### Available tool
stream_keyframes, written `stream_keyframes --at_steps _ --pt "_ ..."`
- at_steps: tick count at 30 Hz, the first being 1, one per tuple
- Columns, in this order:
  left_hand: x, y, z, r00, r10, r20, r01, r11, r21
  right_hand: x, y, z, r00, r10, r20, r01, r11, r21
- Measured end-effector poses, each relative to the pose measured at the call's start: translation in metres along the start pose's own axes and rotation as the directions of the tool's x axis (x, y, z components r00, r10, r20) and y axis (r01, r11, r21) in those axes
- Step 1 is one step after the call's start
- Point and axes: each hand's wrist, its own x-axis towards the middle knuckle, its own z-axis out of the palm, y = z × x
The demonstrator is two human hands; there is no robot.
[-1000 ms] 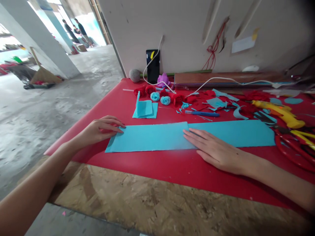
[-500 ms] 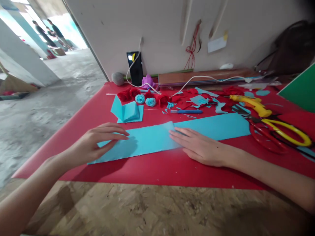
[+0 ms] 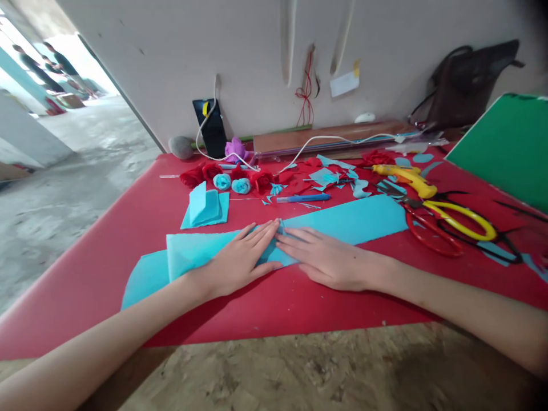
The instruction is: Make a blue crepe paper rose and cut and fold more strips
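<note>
A long strip of light blue crepe paper [image 3: 363, 221] lies across the red sheet [image 3: 295, 311], sloping up to the right. Over its left part rests a raised or folded-over layer, with a corner of paper showing beneath at far left. My left hand [image 3: 246, 257] lies flat on the strip's middle, fingers stretched out and holding nothing. My right hand [image 3: 329, 257] presses flat just beside it, fingertips almost meeting the left ones over a crease. Part of the paper is hidden beneath both hands.
Behind the strip lie folded blue paper [image 3: 208, 208], red and blue paper roses [image 3: 241, 186], a blue pen [image 3: 303, 198] and scraps. Scissors [image 3: 462, 220] and a yellow glue gun [image 3: 411, 180] sit to the right. A phone [image 3: 212, 131] leans on the wall.
My left hand has moved right from the strip's left end to its middle, next to my right hand. The paper's left part now shows overlapping layers. The view has shifted right.
</note>
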Motion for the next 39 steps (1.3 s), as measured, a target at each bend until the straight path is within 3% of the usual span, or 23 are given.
stream_keyframes --at_steps 11,18,28,32,36,39 --pt "-0.001 0.001 -0.002 0.999 -0.042 0.032 0.043 0.999 -0.003 0.013 0.017 -0.003 0.992 0.123 -0.028 -0.124 0.992 -0.040" --pt "0.000 0.001 -0.002 0.999 -0.025 0.036 0.024 0.999 0.023 0.022 0.025 0.000 0.986 0.124 -0.110 -0.138 0.983 -0.123" --pt "0.002 0.001 -0.005 0.998 -0.007 0.067 0.003 0.998 0.065 -0.036 -0.007 -0.009 0.999 -0.045 0.018 0.045 0.999 -0.004" --pt "0.002 0.000 -0.006 0.997 -0.013 0.070 0.010 0.999 0.044 -0.048 -0.014 -0.015 0.991 -0.113 0.065 0.113 0.994 -0.002" --pt "0.001 -0.002 -0.004 0.999 -0.010 0.053 0.008 0.999 0.048 -0.036 -0.008 -0.015 0.997 0.004 -0.076 -0.008 0.999 -0.054" --pt "0.000 -0.002 -0.003 0.999 -0.016 0.050 0.013 0.999 0.042 -0.014 0.002 -0.010 0.972 0.085 -0.218 -0.102 0.992 -0.069"
